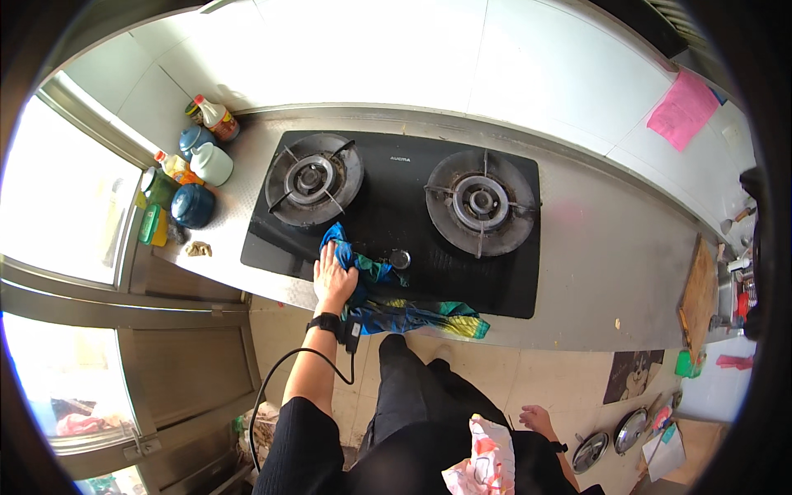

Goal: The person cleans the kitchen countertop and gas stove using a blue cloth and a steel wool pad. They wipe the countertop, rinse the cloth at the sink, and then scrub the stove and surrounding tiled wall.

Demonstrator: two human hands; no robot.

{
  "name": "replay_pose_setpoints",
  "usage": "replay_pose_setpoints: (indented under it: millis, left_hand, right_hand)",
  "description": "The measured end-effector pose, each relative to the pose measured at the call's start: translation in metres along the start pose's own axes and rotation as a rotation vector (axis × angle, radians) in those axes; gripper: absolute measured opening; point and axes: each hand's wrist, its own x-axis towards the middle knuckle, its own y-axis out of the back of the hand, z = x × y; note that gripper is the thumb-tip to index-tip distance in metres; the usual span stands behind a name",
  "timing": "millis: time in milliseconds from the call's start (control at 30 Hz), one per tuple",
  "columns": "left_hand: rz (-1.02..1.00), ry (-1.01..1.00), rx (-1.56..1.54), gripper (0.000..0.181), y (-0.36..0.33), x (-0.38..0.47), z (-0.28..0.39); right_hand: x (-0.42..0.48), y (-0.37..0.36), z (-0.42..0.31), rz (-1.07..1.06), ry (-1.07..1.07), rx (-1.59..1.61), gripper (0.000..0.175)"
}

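My left hand (335, 281) presses a blue, green and yellow cloth (371, 270) against the black glass top of a two-burner gas stove (396, 204). Part of the cloth hangs over the counter's front edge. Just right of the hand is a round control knob (401, 258). The left burner (312, 178) sits beyond my fingers, and the right burner (481, 202) is farther off. Low beside my body, away from the counter, my right hand (537, 419) hangs with fingers loosely apart and holds nothing visible.
Bottles, jars and a pale lidded pot (212, 164) crowd the counter's left end. A wooden cutting board (697, 297) leans at the right end. Pot lids (630, 430) are at lower right. A black cable (272, 375) runs from my left wrist.
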Motion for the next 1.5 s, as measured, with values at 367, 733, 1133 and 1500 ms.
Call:
replay_pose_setpoints:
  millis: [367, 733, 1133, 1500]
  left_hand:
    - [-0.090, -0.292, -0.149, 0.061, -0.021, -0.034, 0.055]
    - [-0.356, -0.401, -0.266, 0.061, -0.056, 0.071, 0.065]
    - [-0.055, -0.491, 0.073, 0.041, -0.025, -0.019, 0.051]
    - [-0.117, -0.318, -0.182, 0.061, -0.019, -0.005, 0.060]
  right_hand:
    - [0.021, -0.004, -0.017, -0.063, 0.056, -0.015, 0.030]
    - [0.016, -0.010, -0.012, -0.033, 0.009, 0.063, 0.031]
    - [0.020, -0.021, -0.012, -0.043, -0.030, 0.094, 0.034]
    - [0.004, -0.061, -0.105, -0.180, 0.487, -0.137, 0.022]
